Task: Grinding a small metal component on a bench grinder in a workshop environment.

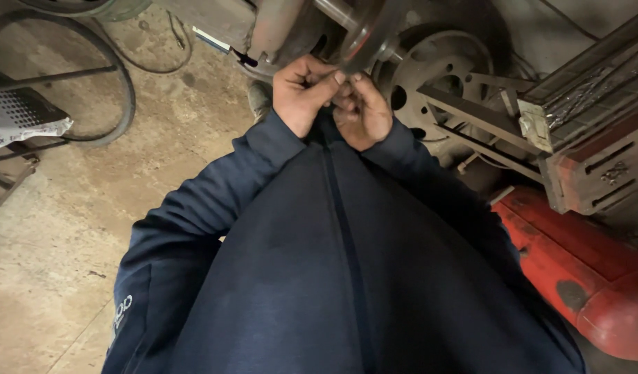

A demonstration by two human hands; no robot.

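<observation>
Two hands met close together at the top middle of the view, above a navy zip jacket (pixel 319 277). Far left: a grey perforated sack (pixel 21 118) beside a dark rubber loop (pixel 121 90), lying flat on the stained concrete floor (pixel 69 228).

Left hand (pixel 301 90): fingers curled in a loose fist, thumb stretched across to touch the lower edge of the metal disc (pixel 367 31). Right hand (pixel 366 112): just beside it, touching, fingers folded in towards the same spot. Possibly clamped on some small part between them; hidden by the fingers, so cannot tell.

Metal disc directly above both hands, tilted, mounted on a shaft, edge turned towards the camera. Probably heavy for its size, rigid steel, worn smooth along the rim and likely greasy, so liable to slip. Best taken by the rim with both hands on opposite sides, or close in at the shaft; not by fingertips alone.

Further right: a round drilled hub (pixel 437 69) behind an angle-iron frame (pixel 485 114), then a slotted red metal box (pixel 596 170), and below it a scuffed red cylinder tank (pixel 582 277), well apart from the hands.
</observation>
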